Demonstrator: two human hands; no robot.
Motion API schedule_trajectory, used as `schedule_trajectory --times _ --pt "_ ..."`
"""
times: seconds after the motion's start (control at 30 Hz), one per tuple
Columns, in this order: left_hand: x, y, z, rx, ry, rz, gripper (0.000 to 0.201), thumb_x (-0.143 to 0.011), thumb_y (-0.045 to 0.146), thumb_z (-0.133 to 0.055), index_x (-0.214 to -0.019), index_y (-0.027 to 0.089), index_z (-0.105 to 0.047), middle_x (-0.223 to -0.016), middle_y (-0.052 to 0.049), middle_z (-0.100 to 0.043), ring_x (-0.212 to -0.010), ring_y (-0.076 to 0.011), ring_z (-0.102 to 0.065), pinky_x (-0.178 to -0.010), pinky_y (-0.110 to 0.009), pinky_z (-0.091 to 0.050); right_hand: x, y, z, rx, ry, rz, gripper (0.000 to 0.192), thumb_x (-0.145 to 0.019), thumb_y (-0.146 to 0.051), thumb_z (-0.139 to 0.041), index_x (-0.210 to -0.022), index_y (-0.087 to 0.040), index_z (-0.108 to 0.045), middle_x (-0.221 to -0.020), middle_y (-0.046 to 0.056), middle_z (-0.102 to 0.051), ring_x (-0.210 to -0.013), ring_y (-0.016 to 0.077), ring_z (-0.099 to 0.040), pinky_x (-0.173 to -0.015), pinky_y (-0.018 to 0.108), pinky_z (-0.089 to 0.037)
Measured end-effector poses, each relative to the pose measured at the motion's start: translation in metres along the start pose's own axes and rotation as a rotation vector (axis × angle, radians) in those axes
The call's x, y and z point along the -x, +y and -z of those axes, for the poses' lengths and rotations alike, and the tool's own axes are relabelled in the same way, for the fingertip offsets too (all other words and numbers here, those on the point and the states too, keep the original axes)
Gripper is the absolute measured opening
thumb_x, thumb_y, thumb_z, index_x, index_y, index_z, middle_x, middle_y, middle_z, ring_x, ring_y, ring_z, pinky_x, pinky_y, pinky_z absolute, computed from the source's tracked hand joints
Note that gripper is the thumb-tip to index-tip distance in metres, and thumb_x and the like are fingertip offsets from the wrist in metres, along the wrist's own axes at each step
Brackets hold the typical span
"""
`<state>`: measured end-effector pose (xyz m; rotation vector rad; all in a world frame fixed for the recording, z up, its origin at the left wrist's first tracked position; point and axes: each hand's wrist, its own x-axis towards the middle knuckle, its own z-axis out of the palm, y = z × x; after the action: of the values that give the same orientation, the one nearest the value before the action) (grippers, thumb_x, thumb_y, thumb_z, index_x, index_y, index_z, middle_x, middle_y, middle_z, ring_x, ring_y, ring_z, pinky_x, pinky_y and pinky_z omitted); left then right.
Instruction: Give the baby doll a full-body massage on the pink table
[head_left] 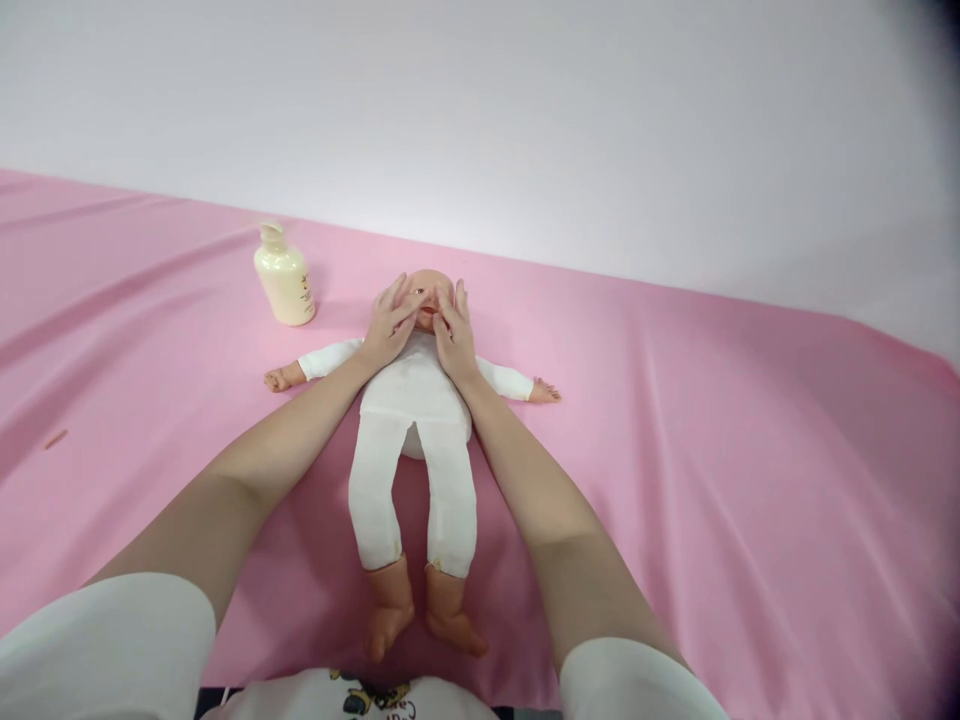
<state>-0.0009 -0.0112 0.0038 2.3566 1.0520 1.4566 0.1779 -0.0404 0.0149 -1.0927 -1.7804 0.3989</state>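
A baby doll [416, 385] in a white cloth suit lies on its back, arms spread and feet toward me. On the left side of its face rests my left hand [391, 320], fingers apart, with the thumb reaching across the cheek. My right hand [454, 325] is on the other side of the face, its fingers stretched out and its thumb near the doll's nose and mouth. Neither hand holds anything. Both hands cover parts of the doll's cheeks; its forehead and mouth show between them.
A cream pump bottle [285, 280] stands left of the doll's head. Pink cloth [675, 450] with folds covers the table, and a small thin brownish stick [55, 439] lies at far left. Behind the table is a pale wall [480, 120].
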Motion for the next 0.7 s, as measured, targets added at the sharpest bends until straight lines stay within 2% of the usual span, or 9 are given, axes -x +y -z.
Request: schedule_trajectory --times 0.13,0.3,0.37,0.57,0.7 --pt "-0.001 0.000 0.000 -0.014 -0.007 -0.002 0.066 -0.100 0.067 -0.025 -0.144 0.028 -0.056 -0.163 -0.011 -0.034 -0.152 -0.0285 -0.031 -0.122 -0.051 -0.025 0.000 -0.007 0.002 0.013 -0.005 0.019 0.069 -0.098 -0.070 -0.026 -0.156 -0.033 -0.035 -0.172 -0.005 -0.006 -0.160 0.0222 -0.003 -0.131 0.053 -0.001" --pt "0.004 -0.016 -0.007 0.093 0.093 0.173 0.072 -0.096 0.074 -0.027 -0.145 0.029 -0.054 -0.163 -0.012 -0.035 -0.150 -0.0279 -0.034 -0.123 -0.050 -0.024 0.001 -0.010 0.002 -0.047 0.010 -0.042 0.075 -0.095 -0.074 -0.029 -0.158 -0.033 -0.030 -0.172 -0.002 -0.009 -0.160 0.0227 -0.002 -0.131 0.054 -0.005" --pt "0.004 -0.019 -0.009 0.113 0.101 0.201 0.073 -0.095 0.076 -0.028 -0.144 0.030 -0.055 -0.163 -0.010 -0.035 -0.150 -0.0282 -0.032 -0.124 -0.050 -0.023 0.001 -0.010 0.002 -0.052 0.010 -0.053 0.076 -0.095 -0.075 -0.028 -0.158 -0.032 -0.030 -0.172 -0.002 -0.007 -0.160 0.0222 -0.001 -0.131 0.052 -0.006" --pt "-0.001 -0.003 -0.001 0.009 0.014 0.077 0.075 -0.096 0.074 -0.025 -0.143 0.024 -0.056 -0.163 -0.016 -0.033 -0.150 -0.0338 -0.031 -0.121 -0.056 -0.023 0.001 -0.007 0.000 -0.079 0.034 -0.071 0.080 -0.094 -0.077 -0.027 -0.159 -0.031 -0.028 -0.172 -0.002 -0.008 -0.160 0.0222 -0.001 -0.131 0.051 -0.008" --pt "-0.003 0.004 0.002 -0.035 -0.042 -0.006 0.070 -0.098 0.070 -0.026 -0.142 0.026 -0.057 -0.164 -0.014 -0.033 -0.153 -0.0319 -0.027 -0.121 -0.054 -0.023 0.000 -0.006 0.000 -0.099 0.034 -0.066 0.080 -0.094 -0.077 -0.029 -0.159 -0.030 -0.029 -0.172 0.000 -0.009 -0.160 0.0225 -0.002 -0.131 0.052 -0.008"
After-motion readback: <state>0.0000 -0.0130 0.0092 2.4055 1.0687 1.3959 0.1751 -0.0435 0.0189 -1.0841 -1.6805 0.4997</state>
